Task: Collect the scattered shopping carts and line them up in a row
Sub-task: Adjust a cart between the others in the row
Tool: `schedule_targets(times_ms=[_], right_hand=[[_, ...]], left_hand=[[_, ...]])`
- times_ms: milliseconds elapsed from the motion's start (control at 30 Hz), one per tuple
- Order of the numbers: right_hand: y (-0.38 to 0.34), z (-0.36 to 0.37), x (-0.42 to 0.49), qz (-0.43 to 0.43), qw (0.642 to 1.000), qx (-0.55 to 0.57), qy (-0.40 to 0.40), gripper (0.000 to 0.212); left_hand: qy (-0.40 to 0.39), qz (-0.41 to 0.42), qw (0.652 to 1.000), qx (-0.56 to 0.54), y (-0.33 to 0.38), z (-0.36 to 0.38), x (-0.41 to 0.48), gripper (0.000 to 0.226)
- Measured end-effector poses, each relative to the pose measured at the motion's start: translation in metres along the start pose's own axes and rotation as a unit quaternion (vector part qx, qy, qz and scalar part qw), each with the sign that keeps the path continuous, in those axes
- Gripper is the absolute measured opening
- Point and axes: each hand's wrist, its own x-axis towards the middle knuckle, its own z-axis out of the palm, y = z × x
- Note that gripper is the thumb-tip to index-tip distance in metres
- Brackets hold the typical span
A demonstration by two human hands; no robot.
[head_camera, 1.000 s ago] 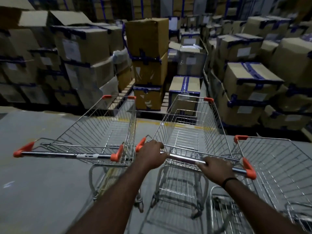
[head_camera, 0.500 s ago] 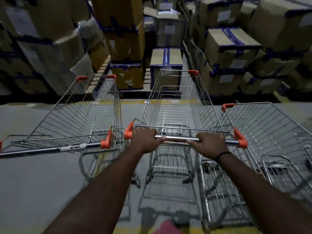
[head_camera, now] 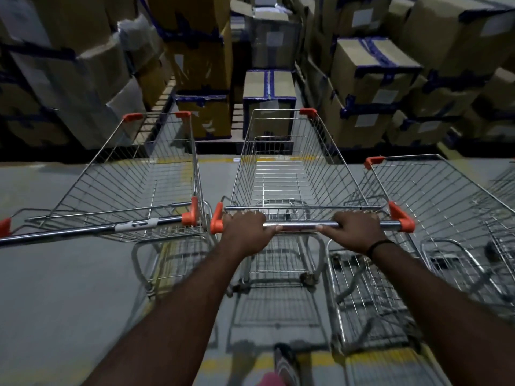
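Where cartons (head_camera: 370,65) loom, grey floor (head_camera: 55,302).

Carts: 3 clearly in view, side by side – left cart (head_camera: 131,174), middle cart (head_camera: 295,174), right cart (head_camera: 446,207). Possible 4th at the far right edge, only a sliver of wire, can't confirm.

Hands: 2, left hand (head_camera: 245,232) and right hand (head_camera: 356,232), both on the middle cart's handle bar (head_camera: 301,225).

Orange corner caps on basket fronts: 4 visible (2 left cart, 1 middle, 1 right).

Wristband (head_camera: 379,245): 1, right wrist.

Cardboard boxes (head_camera: 373,71): many, stacked; too many and too dark to count.
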Motion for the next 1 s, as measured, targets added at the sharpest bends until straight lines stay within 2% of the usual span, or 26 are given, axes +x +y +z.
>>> schedule_targets(times_ms=[200, 333, 633, 800, 1000], right_hand=[[-0.010, -0.002, -0.015, 0.008, 1.000, -0.017, -0.019, 0.067], [-0.022, 0.001, -0.029, 0.019, 1.000, -0.020, -0.013, 0.078], [-0.025, 0.004, -0.071, 0.036, 0.999, -0.022, -0.015, 0.077], [-0.016, 0.006, -0.096, 0.045, 0.999, -0.013, -0.007, 0.089], [-0.017, 0.008, -0.128, 0.064, 0.998, -0.008, -0.021, 0.081]], left_hand=[[0.008, 0.007, 1.000, -0.002, -0.004, 0.002, -0.013, 0.063], [0.021, 0.016, 1.000, 0.011, -0.014, 0.004, -0.023, 0.061], [0.031, 0.036, 0.999, 0.024, -0.005, 0.011, -0.058, 0.059], [0.040, 0.038, 0.998, 0.009, 0.010, 0.019, -0.082, 0.057], [0.060, 0.055, 0.996, 0.026, 0.017, 0.026, -0.110, 0.055]])
